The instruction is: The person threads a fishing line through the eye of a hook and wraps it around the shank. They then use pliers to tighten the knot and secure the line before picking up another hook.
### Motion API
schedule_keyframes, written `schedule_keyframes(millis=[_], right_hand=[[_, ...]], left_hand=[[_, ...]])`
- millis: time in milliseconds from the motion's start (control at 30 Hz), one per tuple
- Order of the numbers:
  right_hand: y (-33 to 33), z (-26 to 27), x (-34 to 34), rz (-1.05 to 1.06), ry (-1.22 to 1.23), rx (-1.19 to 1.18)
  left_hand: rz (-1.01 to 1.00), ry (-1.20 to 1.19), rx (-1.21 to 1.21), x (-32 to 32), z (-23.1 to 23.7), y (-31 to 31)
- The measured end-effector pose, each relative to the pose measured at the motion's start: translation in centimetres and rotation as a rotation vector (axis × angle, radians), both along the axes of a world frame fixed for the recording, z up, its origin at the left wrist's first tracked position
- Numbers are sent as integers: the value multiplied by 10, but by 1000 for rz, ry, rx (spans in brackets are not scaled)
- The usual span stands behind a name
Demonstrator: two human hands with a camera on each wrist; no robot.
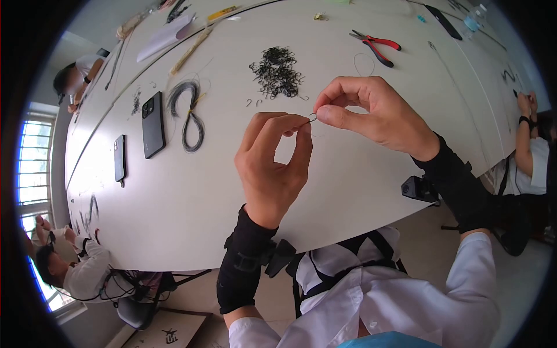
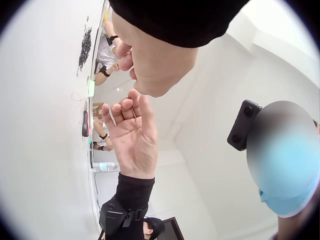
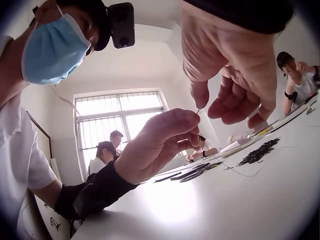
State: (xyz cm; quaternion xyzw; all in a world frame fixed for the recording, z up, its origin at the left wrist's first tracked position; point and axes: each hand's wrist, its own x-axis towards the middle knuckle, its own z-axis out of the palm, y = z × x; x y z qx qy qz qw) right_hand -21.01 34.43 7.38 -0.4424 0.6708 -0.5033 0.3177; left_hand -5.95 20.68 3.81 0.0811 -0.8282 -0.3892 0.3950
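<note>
At the middle of the head view, my left hand (image 1: 272, 156) pinches a small dark wire hook (image 1: 313, 117) between thumb and fingertips. My right hand (image 1: 374, 110) faces it, its thumb and index fingertip close together right at the hook, pinching a thin line; the line itself is mostly hidden by the fingers. Faint strands of this line show below the hook and as a loop (image 1: 355, 62) behind the right hand. Just beyond the hands lies a pile of black hooks (image 1: 277, 69), with a few loose ones at its near edge.
Red-handled pliers (image 1: 380, 45) lie behind my right hand. To the left are a coil of dark line (image 1: 197, 130) tied with a yellow band, and two phones, one larger (image 1: 152, 124). A water bottle (image 1: 474, 18) stands far right. Other people sit around the white table (image 1: 191, 203).
</note>
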Motion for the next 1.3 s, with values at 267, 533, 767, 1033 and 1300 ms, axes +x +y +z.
schedule_keyframes(millis=[267, 533, 767, 1033, 1300], right_hand=[[4, -1, 13, -43, -39, -71], [11, 6, 21, -56, -10, -52], [13, 4, 25, -96, 28, -92], [15, 5, 27, -87, -29, -86], [16, 2, 26, -105, -18, -93]], left_hand=[[7, 26, -43, 3, 2, 6], [-7, 57, -80, 7, 6, 9], [-20, 88, -84, 8, 7, 11], [-60, 56, -86, 8, 7, 11], [-52, 42, -101, 8, 5, 10]])
